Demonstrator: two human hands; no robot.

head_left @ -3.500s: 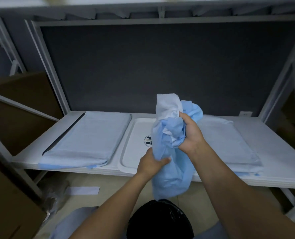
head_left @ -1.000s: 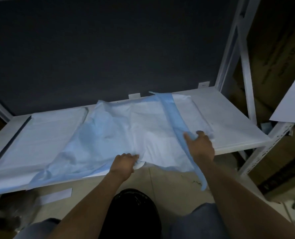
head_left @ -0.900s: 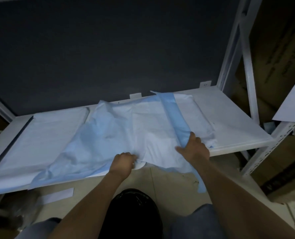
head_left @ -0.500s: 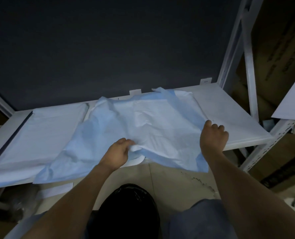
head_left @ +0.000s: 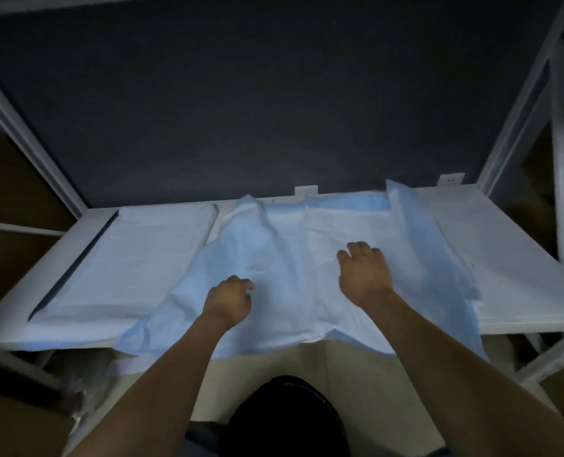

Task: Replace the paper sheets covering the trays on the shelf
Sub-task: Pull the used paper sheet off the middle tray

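Resting on the crumpled blue sheet (head_left: 307, 232), the left grip (head_left: 229, 301) is seen with fingers curled near the front edge, though whether paper is pinched cannot be told. The right grip (head_left: 363, 275) is laid on top, fingers loosely bent, with nothing held. The sheet is spread over the middle of the shelf (head_left: 53, 265), wrinkled, askew and overhanging the front. The covered left tray (head_left: 125, 258) is judged finished. Smoothing and squaring remain to be done here, and the tray beneath is hidden.
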